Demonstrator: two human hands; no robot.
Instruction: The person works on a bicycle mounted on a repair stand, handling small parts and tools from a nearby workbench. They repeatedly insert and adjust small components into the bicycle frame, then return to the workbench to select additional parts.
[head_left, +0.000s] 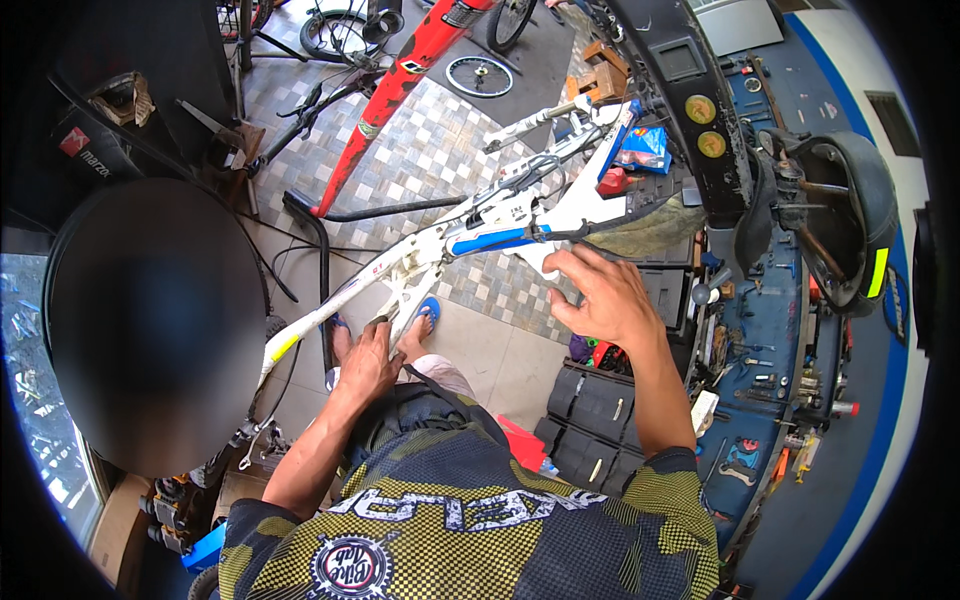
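A white bicycle frame (585, 208) with blue panels stretches diagonally across the middle in front of me, its slim white-and-yellow rear end pointing lower left. My left hand (368, 362) is closed around a white tube of the frame's rear part, low and near my body; its fingertips are partly hidden. My right hand (608, 298) is at the frame's right side, thumb and forefinger apart, the forefinger at the white tube's lower edge. Whether it presses on the tube I cannot tell. Black cables run along the frame.
A chipped red post (385, 110) rises beyond the frame, above black stand legs (322, 260). Black tool cases (590, 400) lie at right, beside a blue bench (765, 400) with many tools. A large blurred dark round shape (155, 320) blocks the left. A loose wheel (479, 77) lies farther back.
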